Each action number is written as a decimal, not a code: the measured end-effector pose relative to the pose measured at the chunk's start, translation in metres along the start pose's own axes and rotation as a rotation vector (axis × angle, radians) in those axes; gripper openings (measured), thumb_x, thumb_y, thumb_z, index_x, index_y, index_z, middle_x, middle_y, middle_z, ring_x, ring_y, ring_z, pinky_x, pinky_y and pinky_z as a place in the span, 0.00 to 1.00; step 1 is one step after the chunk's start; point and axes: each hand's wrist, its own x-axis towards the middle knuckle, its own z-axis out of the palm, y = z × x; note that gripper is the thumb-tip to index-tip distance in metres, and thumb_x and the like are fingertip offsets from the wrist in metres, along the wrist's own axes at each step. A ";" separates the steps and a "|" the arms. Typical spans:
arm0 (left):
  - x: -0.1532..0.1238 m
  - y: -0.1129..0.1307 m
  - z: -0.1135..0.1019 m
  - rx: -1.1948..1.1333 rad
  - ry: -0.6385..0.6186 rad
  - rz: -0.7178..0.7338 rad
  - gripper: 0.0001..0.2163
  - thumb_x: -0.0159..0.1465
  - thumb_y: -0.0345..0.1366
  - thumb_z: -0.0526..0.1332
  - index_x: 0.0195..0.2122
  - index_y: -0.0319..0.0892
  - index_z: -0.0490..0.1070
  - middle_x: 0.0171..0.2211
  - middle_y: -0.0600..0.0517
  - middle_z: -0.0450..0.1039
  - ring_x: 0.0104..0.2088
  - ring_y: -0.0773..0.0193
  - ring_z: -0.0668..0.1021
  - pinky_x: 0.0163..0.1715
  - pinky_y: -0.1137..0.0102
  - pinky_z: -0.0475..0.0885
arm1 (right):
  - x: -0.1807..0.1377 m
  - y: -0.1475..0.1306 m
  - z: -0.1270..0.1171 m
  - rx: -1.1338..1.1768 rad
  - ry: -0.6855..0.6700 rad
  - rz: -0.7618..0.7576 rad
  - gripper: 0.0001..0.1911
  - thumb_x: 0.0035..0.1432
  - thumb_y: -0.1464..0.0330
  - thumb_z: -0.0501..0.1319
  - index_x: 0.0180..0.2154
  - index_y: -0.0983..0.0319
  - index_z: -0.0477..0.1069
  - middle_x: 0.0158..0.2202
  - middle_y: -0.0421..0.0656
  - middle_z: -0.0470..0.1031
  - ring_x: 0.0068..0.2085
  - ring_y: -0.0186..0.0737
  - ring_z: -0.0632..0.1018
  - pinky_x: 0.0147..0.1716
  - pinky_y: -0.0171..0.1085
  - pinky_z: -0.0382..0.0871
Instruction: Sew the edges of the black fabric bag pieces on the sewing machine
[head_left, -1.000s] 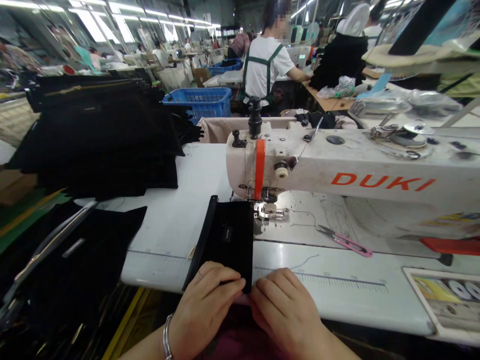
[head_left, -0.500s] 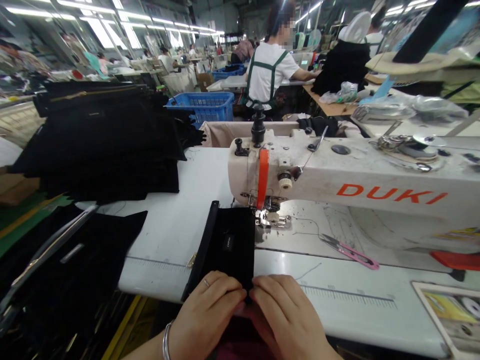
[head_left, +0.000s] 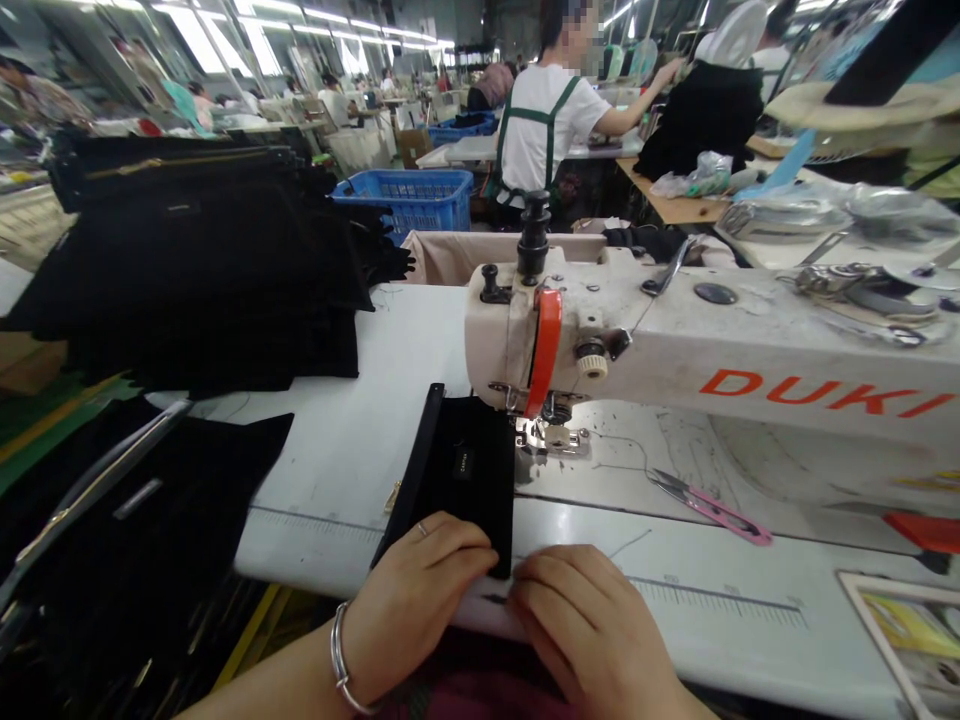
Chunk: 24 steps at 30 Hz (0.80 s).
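A black fabric panel [head_left: 480, 495] with a small label and a zipper strip [head_left: 415, 470] along its left side lies on the sewing machine table. Its right edge runs up beside the presser foot [head_left: 556, 437]. My left hand [head_left: 427, 590], wearing a ring and a bracelet, is closed over the panel's near end. Just right of the panel's near corner, my right hand [head_left: 592, 625] rests at the table's front edge with its fingers curled together. Whether anything is inside those fingers is hidden. The sewing machine [head_left: 675, 330] stands beyond my right hand.
Pink-handled thread snips [head_left: 712, 507] lie right of the needle area. A tall stack of black pieces [head_left: 195, 260] stands at the left, with more black pieces [head_left: 150, 520] nearer. Behind are a blue basket [head_left: 405, 195] and a person [head_left: 540, 130] at another table.
My right hand has come away slightly from the panel's near corner, which now shows. My left hand has shifted up a little onto the panel. The view has moved slightly.
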 end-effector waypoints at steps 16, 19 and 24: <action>0.003 0.002 -0.003 0.100 0.034 0.134 0.09 0.71 0.27 0.52 0.44 0.37 0.72 0.42 0.48 0.74 0.42 0.59 0.73 0.44 0.64 0.70 | 0.004 -0.001 0.000 -0.085 -0.024 -0.023 0.12 0.66 0.74 0.52 0.44 0.62 0.74 0.42 0.46 0.77 0.39 0.43 0.73 0.38 0.42 0.67; 0.004 0.000 -0.004 0.098 0.007 0.130 0.10 0.71 0.27 0.52 0.44 0.38 0.72 0.41 0.48 0.74 0.41 0.60 0.73 0.44 0.63 0.71 | 0.003 0.001 0.003 -0.097 -0.015 -0.025 0.12 0.64 0.75 0.54 0.44 0.63 0.74 0.47 0.45 0.77 0.42 0.44 0.74 0.39 0.43 0.67; 0.011 -0.012 -0.005 0.158 0.005 0.161 0.11 0.71 0.28 0.50 0.46 0.38 0.72 0.44 0.47 0.75 0.44 0.61 0.75 0.46 0.64 0.73 | 0.007 0.006 0.001 -0.115 -0.063 -0.042 0.14 0.63 0.75 0.56 0.49 0.64 0.72 0.50 0.43 0.77 0.41 0.44 0.73 0.38 0.43 0.69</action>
